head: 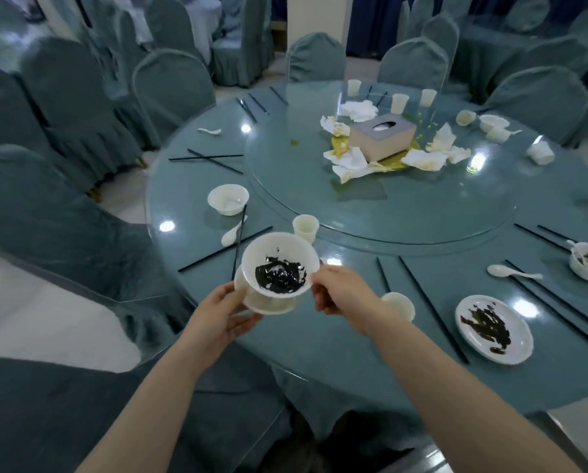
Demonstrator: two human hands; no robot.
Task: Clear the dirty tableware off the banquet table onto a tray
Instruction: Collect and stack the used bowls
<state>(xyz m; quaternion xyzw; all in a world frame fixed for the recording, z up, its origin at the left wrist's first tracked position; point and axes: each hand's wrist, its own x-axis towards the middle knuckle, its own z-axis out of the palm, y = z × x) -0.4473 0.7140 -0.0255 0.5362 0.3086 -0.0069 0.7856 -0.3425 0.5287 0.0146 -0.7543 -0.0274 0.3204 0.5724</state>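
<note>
Two hands hold white dishes over the near edge of a round glass-topped surface [319, 353]. The left hand [222, 312] grips a small stack [268, 302] from below; the right hand [340, 291] pinches the rim of the top bowl [280, 264], smeared with dark residue. A cup [305, 227] stands just beyond. A dirty plate [493, 328] lies to the right among black chopsticks [432, 308]. A tissue box [382, 136] sits among crumpled napkins [350, 163] at the centre.
</note>
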